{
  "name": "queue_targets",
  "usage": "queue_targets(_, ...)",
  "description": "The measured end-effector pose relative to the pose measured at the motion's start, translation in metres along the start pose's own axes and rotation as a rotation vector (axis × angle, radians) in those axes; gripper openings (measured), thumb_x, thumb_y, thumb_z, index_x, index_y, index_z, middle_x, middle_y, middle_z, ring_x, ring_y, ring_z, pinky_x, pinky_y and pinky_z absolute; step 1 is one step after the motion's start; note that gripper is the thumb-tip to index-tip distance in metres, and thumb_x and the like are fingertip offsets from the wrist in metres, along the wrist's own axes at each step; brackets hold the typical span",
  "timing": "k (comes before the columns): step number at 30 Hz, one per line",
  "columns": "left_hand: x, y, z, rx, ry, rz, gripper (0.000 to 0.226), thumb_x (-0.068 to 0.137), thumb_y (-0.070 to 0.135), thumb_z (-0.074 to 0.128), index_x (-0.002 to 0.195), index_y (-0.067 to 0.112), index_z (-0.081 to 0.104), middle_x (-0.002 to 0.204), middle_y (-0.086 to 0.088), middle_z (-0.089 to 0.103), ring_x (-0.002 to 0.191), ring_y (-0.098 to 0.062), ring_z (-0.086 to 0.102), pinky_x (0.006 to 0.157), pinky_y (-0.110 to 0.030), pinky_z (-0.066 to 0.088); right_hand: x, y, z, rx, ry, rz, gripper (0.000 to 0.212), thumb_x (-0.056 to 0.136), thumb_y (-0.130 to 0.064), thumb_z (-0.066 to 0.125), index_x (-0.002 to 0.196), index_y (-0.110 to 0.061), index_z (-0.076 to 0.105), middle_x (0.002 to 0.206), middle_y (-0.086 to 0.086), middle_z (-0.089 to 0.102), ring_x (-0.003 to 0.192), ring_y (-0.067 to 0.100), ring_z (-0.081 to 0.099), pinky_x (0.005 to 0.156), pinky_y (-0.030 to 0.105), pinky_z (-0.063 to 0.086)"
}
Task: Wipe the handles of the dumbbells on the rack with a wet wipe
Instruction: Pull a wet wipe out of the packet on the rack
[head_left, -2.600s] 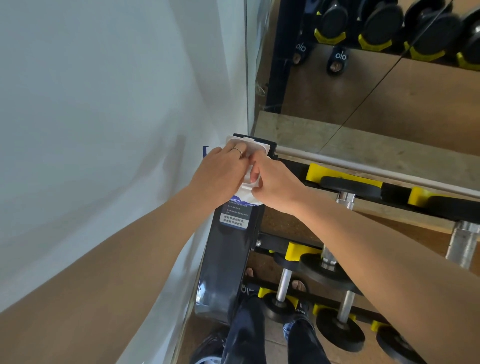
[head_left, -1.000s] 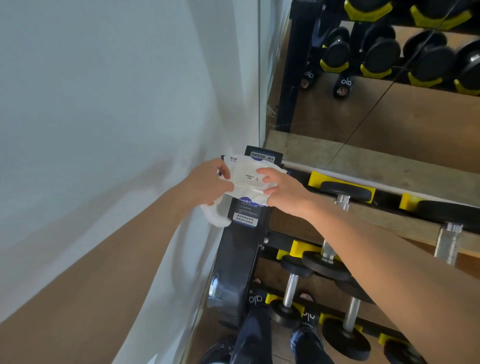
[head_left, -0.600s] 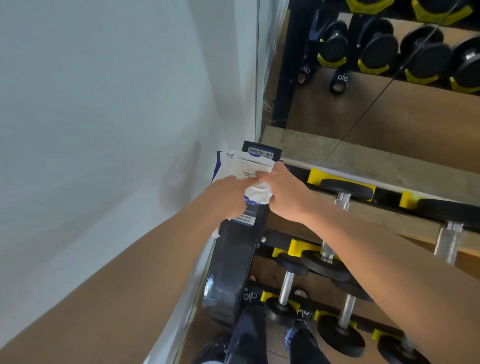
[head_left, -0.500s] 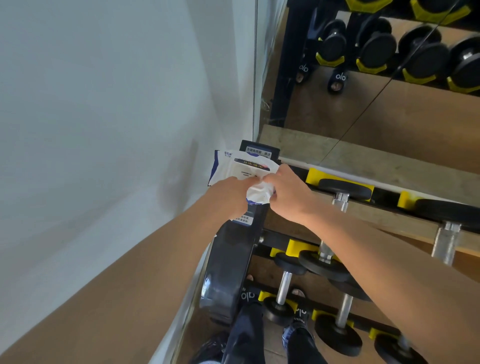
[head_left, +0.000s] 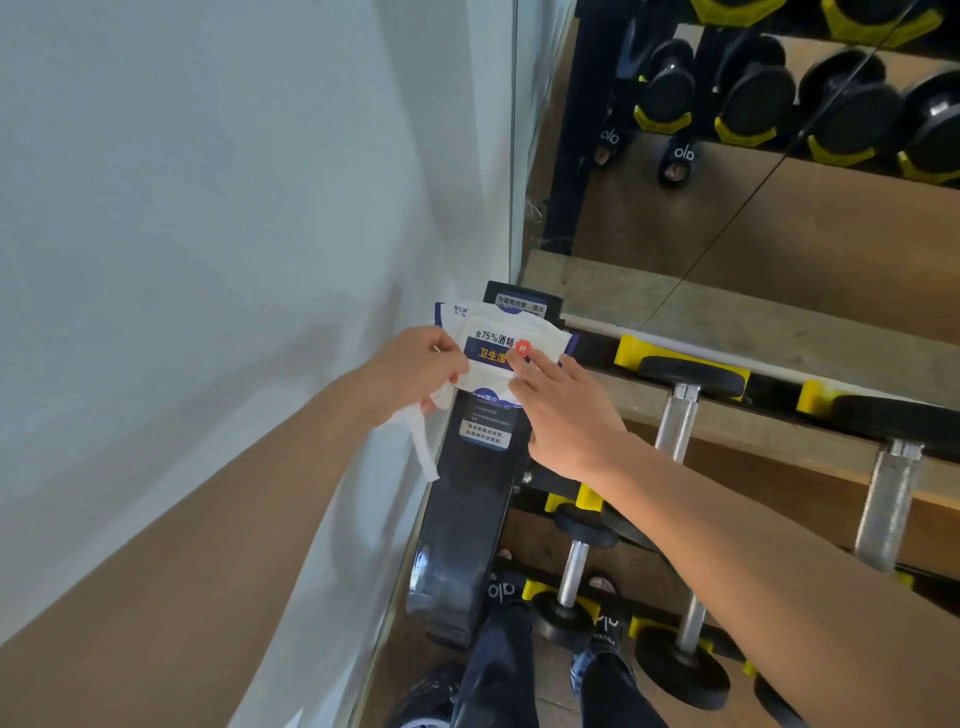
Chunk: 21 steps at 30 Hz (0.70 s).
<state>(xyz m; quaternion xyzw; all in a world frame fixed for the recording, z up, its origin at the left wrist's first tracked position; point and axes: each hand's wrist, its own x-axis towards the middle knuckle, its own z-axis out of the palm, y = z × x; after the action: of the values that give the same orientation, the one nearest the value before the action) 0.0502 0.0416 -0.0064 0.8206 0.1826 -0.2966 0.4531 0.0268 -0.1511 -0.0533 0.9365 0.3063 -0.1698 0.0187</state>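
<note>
Hands meet at the rack's (head_left: 470, 499) top left corner: left hand (head_left: 415, 366) pinches a wipe (head_left: 422, 441), right hand's (head_left: 563, 410) straight fingers press the pack (head_left: 501, 345).

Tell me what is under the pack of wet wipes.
The pack of wet wipes lies on the top end of the black rack post, whose label stickers show above and below it. The post surface directly beneath is covered. The right hand presses on the pack.
</note>
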Motion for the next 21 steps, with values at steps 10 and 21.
queue_targets(10,-0.014,0.038,0.011,-0.617,-0.197,-0.065,0.026,0.084,-0.004,0.046,0.070,0.008,0.065,0.073,-0.011,0.053,0.060,-0.017,0.048,0.056,-0.025,0.043,-0.007,0.006,-0.026,0.980,0.115,0.354,0.067,0.080,0.003,0.053,0.140,-0.025,0.043,0.142,-0.005,0.050,0.126,0.022,0.050,0.102,0.039,0.045)
queue_targets(21,-0.020,0.074,0.055,-0.438,-0.029,0.012,0.039,0.093,-0.003,0.040,0.124,0.017,0.055,0.117,-0.012,0.057,0.101,-0.026,0.063,0.078,-0.033,0.060,-0.057,0.027,-0.041,1.495,0.094,0.420,0.021,0.079,-0.028,0.071,0.098,-0.017,0.070,0.090,0.002,0.073,0.096,0.026,0.067,0.081,0.034,0.050)
